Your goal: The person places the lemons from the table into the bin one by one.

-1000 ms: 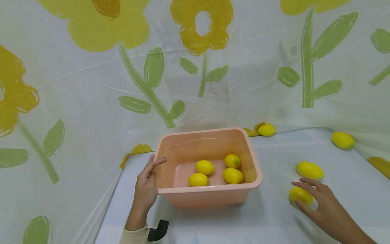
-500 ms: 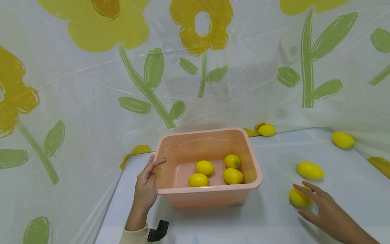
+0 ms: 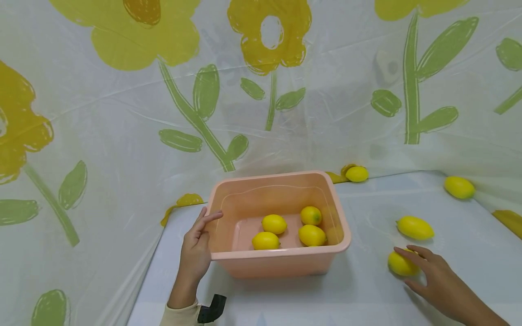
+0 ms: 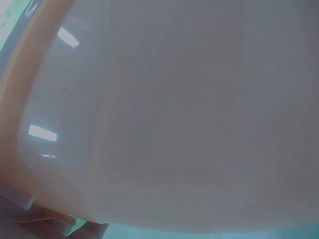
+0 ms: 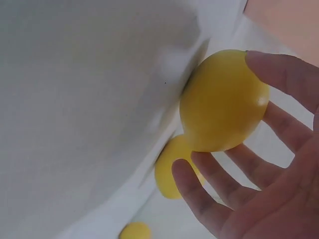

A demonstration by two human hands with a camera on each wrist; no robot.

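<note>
On the left, my left hand (image 3: 196,251) grips the side of a pink plastic basin (image 3: 281,254), with a finger lying over its rim. The basin's smooth outer wall (image 4: 169,114) fills most of the left wrist view. Several lemons, such as this yellow lemon (image 3: 274,224), lie inside it. At the right, my right hand (image 3: 442,276) has its thumb and fingers round another lemon (image 5: 224,99) at the tabletop. In the right wrist view the thumb touches that lemon's upper edge while fingertips meet its lower side.
Just beyond the right hand lies a loose lemon (image 3: 415,227). Farther back are a lemon (image 3: 356,174) by the hanging cloth and a lemon (image 3: 459,187) near the table's right edge. Flower-printed cloth (image 3: 326,104) hangs behind the white table (image 3: 367,299).
The right hand's thumb and fingers have shifted slightly right around the near lemon, which has moved a little right too. The left hand and basin have stayed put.
</note>
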